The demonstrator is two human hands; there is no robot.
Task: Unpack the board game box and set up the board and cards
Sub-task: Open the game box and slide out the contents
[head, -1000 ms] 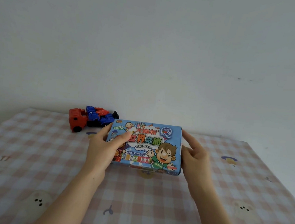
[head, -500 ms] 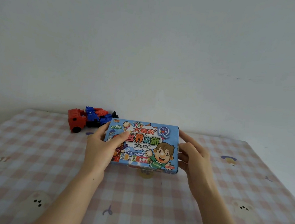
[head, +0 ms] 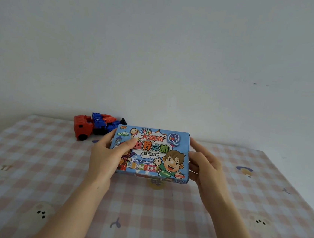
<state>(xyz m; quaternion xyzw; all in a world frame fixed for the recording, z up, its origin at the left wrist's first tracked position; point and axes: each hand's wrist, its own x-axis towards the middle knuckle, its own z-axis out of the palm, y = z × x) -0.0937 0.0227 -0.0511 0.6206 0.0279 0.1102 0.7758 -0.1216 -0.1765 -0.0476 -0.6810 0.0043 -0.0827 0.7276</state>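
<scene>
Head view.
- Item: board game box (head: 154, 153), blue, lid closed, held face-up just above the checked surface (head: 29, 163).
- Left hand (head: 106, 158): thumb and fingers grip the box's left end.
- Right hand (head: 205, 167): fingers curled round its right end.
- Toy truck (head: 92, 127): on the surface behind the box.
- Progress, judged: nothing unpacked. Opening the box and laying out the board and cards all remain.

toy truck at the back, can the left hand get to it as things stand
Probably, once it lets go: the left hand grips the game box, but the toy truck sits just beyond it on the table with nothing between them.
</scene>
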